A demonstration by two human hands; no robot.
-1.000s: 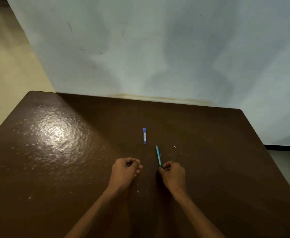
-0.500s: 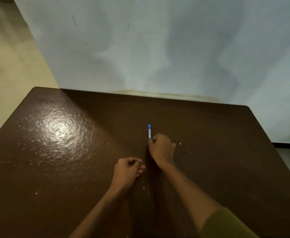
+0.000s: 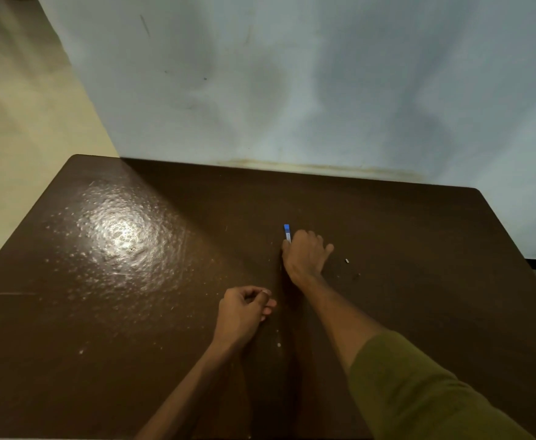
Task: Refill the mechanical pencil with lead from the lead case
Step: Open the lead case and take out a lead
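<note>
Right hand (image 3: 304, 254) on lead case (image 3: 287, 232)

Dark brown table (image 3: 419, 249) — blue lead case (image 3: 287, 232), small white speck (image 3: 347, 260).

Plain indoor room, likely a home or simple study space; exact type cannot be told. Evidence: a dark brown table (image 3: 133, 312) with a glossy, pitted top set against a bare pale blue wall (image 3: 292, 90) bearing scuff marks and a yellowish stain line at table height. Cream floor (image 3: 22, 138) to the left. No equipment or signage in view.
</note>
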